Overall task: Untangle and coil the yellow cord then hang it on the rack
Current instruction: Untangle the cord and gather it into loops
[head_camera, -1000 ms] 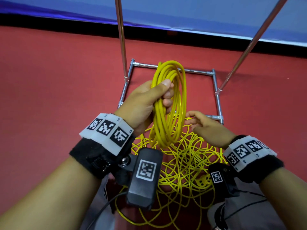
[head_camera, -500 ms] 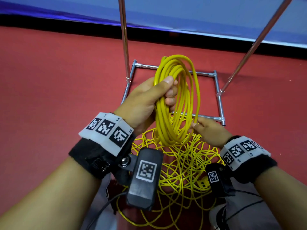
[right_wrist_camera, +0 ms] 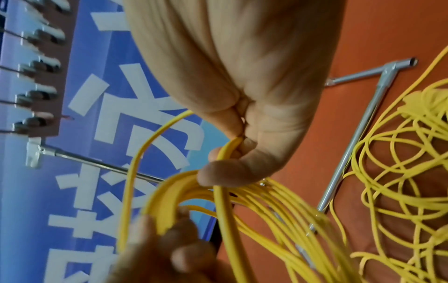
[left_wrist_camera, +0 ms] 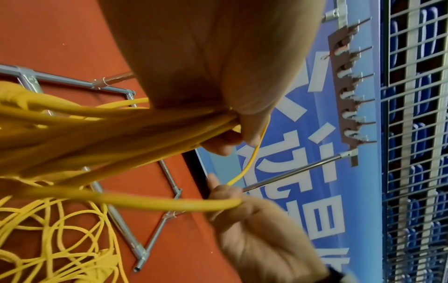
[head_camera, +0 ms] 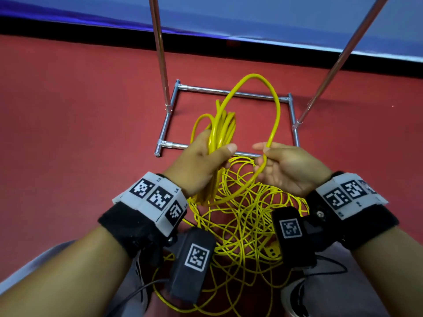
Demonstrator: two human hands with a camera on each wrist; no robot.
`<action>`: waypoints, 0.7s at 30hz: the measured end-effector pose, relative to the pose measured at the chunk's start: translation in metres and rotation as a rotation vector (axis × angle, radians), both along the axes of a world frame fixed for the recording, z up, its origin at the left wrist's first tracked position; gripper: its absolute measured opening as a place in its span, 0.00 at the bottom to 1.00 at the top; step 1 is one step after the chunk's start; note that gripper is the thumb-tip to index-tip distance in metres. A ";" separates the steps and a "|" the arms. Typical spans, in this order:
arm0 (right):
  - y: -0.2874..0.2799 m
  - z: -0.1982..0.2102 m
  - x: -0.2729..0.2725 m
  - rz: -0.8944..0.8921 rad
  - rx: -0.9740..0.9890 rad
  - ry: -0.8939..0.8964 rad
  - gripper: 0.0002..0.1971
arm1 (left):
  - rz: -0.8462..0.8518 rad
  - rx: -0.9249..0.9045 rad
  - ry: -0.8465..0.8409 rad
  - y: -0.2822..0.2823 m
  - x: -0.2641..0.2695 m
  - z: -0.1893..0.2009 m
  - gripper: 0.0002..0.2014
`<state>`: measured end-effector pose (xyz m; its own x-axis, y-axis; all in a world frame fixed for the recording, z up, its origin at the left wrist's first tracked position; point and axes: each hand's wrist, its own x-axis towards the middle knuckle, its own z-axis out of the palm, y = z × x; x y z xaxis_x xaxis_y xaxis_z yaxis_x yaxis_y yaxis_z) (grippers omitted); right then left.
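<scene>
My left hand [head_camera: 212,154] grips a bundle of coiled yellow cord [head_camera: 223,126], thumb across the strands; the left wrist view shows the coil [left_wrist_camera: 116,134] running through that fist. My right hand [head_camera: 270,154] pinches a single strand, which arcs up as a wide loop [head_camera: 275,106] over to the coil. In the right wrist view the pinched strand [right_wrist_camera: 226,153] passes between thumb and finger. The rest of the cord lies as a tangled heap [head_camera: 247,220] on the red floor below my hands. The rack's metal base frame [head_camera: 170,115] sits just beyond, and its hook bar [left_wrist_camera: 349,86] shows up high.
Two slanting chrome poles [head_camera: 159,46] [head_camera: 338,56] rise from the base frame. A blue banner [head_camera: 251,17] with white characters runs behind the rack. A yellow plug [head_camera: 273,250] lies in the heap near my right wrist. Red floor spreads to the left and right.
My right hand has lifted from the heap, drawing a strand up into a wide loop beside the coil. My left hand has tipped the coil lower and flatter.
</scene>
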<state>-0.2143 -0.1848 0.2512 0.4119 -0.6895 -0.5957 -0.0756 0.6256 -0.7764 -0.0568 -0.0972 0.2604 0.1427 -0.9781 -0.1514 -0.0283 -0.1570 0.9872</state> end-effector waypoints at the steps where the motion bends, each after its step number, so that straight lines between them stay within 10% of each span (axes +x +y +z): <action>1: 0.000 0.003 0.000 -0.006 0.018 -0.049 0.11 | 0.000 0.005 0.003 0.000 -0.002 -0.003 0.05; 15: -0.001 0.016 0.007 -0.131 -0.129 -0.225 0.12 | -0.187 0.038 0.144 0.003 -0.019 -0.003 0.06; 21: 0.008 0.013 0.006 0.024 -0.269 0.023 0.06 | -0.061 0.062 0.192 -0.001 -0.014 -0.006 0.08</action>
